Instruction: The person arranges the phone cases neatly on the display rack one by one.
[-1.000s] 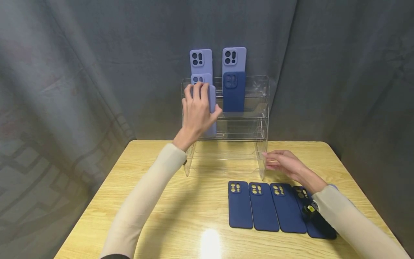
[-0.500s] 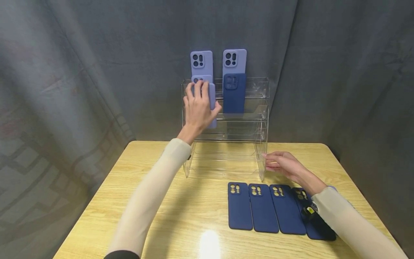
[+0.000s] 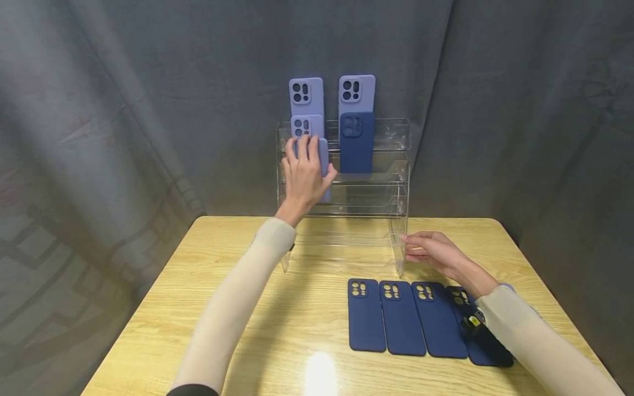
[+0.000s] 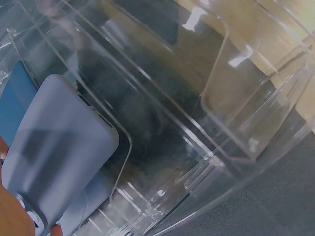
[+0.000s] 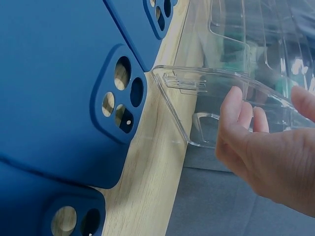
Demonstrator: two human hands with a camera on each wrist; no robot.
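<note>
My left hand [image 3: 304, 176] grips a light purple phone case [image 3: 324, 157], fingers over its upper end and thumb along its right side. In the left wrist view the lower end of this phone case [image 4: 74, 132] overlaps a tier of the clear acrylic display rack [image 3: 369, 210]. Behind it, a second light purple case [image 3: 317, 125] stands on the rack. My right hand [image 3: 436, 250] is at the rack's right side panel, holding no case. In the right wrist view its fingers [image 5: 234, 115] are loosely bent against the panel, with the thumb apart.
Another light purple case [image 3: 309, 91] stands at top left of the rack. At right, a dark blue case [image 3: 356, 146] stands before a light purple one [image 3: 365, 91]. Several dark blue cases [image 3: 366, 324] lie in a row on the wooden table [image 3: 218, 258]. Grey curtains [image 3: 238, 110] hang behind.
The left hand and its phone case rise slightly, then come back down a little, uncovering more of the case behind. The right hand keeps its place at the rack's side.
</note>
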